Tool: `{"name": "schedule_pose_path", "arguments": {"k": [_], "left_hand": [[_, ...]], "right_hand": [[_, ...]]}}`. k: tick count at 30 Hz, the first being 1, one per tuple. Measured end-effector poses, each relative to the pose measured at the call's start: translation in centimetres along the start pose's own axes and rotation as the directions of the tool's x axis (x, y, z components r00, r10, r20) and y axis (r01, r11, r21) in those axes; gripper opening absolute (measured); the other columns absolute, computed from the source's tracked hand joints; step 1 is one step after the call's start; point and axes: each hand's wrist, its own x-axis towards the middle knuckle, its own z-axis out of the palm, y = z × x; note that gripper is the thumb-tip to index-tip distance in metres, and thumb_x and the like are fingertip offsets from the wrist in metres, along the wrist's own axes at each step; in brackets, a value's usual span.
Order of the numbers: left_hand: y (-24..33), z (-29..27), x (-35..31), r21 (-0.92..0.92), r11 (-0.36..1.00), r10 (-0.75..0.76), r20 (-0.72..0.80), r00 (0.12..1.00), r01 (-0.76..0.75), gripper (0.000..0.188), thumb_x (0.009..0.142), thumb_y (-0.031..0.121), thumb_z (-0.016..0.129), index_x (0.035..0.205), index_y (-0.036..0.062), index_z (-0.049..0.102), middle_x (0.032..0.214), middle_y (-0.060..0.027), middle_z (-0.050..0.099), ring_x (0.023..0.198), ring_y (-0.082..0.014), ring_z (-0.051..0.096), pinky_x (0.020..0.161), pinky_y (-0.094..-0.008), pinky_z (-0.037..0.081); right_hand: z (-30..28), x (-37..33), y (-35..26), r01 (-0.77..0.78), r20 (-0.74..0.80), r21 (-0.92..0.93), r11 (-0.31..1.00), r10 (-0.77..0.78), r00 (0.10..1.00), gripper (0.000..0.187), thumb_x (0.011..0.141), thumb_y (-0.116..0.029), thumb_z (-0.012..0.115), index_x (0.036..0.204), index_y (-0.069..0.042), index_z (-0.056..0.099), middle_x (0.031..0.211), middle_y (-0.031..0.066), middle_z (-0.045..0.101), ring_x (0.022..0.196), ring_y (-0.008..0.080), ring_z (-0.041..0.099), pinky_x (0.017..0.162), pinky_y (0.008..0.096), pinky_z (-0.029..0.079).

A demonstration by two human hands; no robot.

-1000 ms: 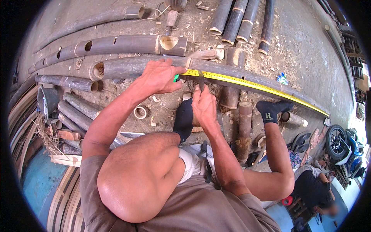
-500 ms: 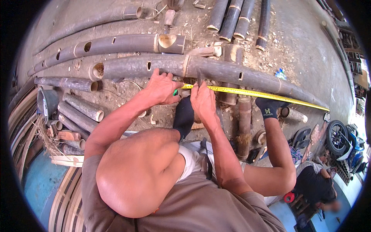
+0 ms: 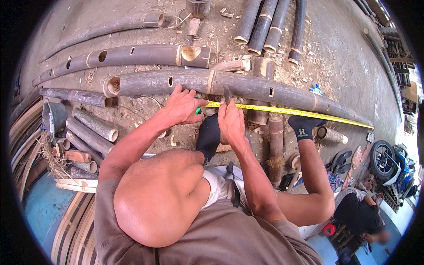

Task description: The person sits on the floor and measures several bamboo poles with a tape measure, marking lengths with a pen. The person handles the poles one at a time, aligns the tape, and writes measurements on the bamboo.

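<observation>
A long dark bamboo pole [image 3: 247,85] with small rectangular slots cut in it lies across in front of me. Along its near side stretches a yellow tape measure [image 3: 282,109], out to the pole's right end. My left hand [image 3: 183,107] is closed on the tape's green case, mostly hidden by the palm, with fingertips touching the pole. Close by on the right, my right hand [image 3: 231,119] grips a knife [image 3: 226,91], its dark blade pointing up against the pole's near side. The fingers of this hand are at the tape's edge.
Beyond lies a second slotted bamboo pole [image 3: 132,56]. A mallet [image 3: 193,27] and several bamboo poles [image 3: 276,28] are farther back. Short bamboo pieces [image 3: 95,123] and a grey bucket [image 3: 54,115] sit at left. At right are a motorcycle [image 3: 388,160] and another person [image 3: 357,212].
The view has shifted slightly, so the scene sits a little lower. Both hands keep their places at the pole, and the knife blade tilts slightly more to the left.
</observation>
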Motion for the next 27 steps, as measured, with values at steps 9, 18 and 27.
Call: {"name": "schedule_pose_path", "arguments": {"k": [9, 18, 27], "left_hand": [[0.0, 0.3, -0.3, 0.011, 1.000, 0.001, -0.008, 1.000, -0.001, 0.059, 0.080, 0.047, 0.076, 0.136, 0.0275, 0.073, 0.102, -0.0177, 0.069, 0.097, -0.0321, 0.069, 0.091, -0.0477, 0.038], [-0.6, 0.4, 0.1, 0.035, 0.999, 0.010, 0.063, 0.998, -0.012, 0.060, 0.079, 0.041, 0.072, 0.137, 0.0293, 0.071, 0.103, -0.0168, 0.068, 0.100, -0.0318, 0.068, 0.093, -0.0485, 0.037], [0.1, -0.1, -0.1, -0.015, 1.000, -0.024, 0.029, 0.999, 0.024, 0.059, 0.080, 0.045, 0.073, 0.136, 0.0282, 0.072, 0.102, -0.0171, 0.069, 0.096, -0.0318, 0.069, 0.094, -0.0470, 0.036]], "right_hand": [[0.5, 0.2, -0.1, -0.031, 0.015, 0.012, 0.999, 0.031, 0.999, 0.033, 0.104, -0.025, 0.052, 0.107, 0.007, 0.061, 0.085, 0.0355, 0.069, 0.083, 0.0563, 0.068, 0.077, 0.0621, 0.054], [-0.5, -2.8, 1.3, -0.105, 0.126, -0.055, 0.993, 0.111, 0.986, 0.035, 0.103, -0.025, 0.053, 0.102, 0.009, 0.064, 0.083, 0.0366, 0.068, 0.083, 0.0555, 0.069, 0.079, 0.0643, 0.054], [-0.4, 1.1, 0.4, -0.002, 0.058, 0.035, 0.999, 0.000, 0.998, 0.033, 0.103, -0.023, 0.055, 0.103, 0.008, 0.062, 0.084, 0.0375, 0.068, 0.082, 0.0550, 0.069, 0.075, 0.0606, 0.055]]}}
